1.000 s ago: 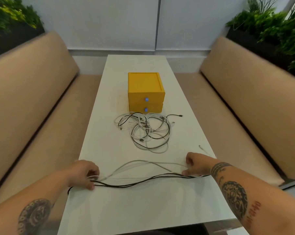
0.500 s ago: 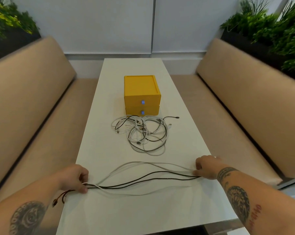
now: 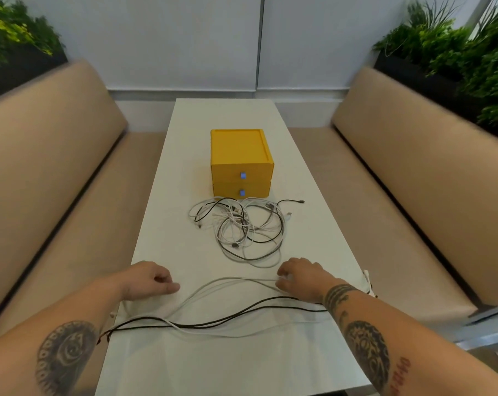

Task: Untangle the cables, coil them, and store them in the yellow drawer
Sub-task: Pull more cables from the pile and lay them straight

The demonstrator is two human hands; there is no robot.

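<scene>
Black and white cables point(image 3: 213, 324) lie stretched across the near part of the white table point(image 3: 242, 367). My left hand point(image 3: 149, 281) hovers just beyond their left part, fingers loosely curled and holding nothing. My right hand point(image 3: 302, 277) has its curled fingertips over the white cable point(image 3: 242, 280); a pinch cannot be made out. The black cables pass under my right wrist, and the cable ends point(image 3: 368, 284) hang at the table's right edge. A tangled pile of cables point(image 3: 242, 230) lies in front of the yellow drawer unit point(image 3: 240, 161), whose two drawers are closed.
Tan padded benches point(image 3: 56, 181) point(image 3: 428, 181) run along both sides of the table. Green plants point(image 3: 456, 52) stand behind the backrests. A white wall closes off the far end.
My left hand has let go of the cables' left ends and moved right and forward. My right hand has moved left, off the cables' right ends, onto the white cable.
</scene>
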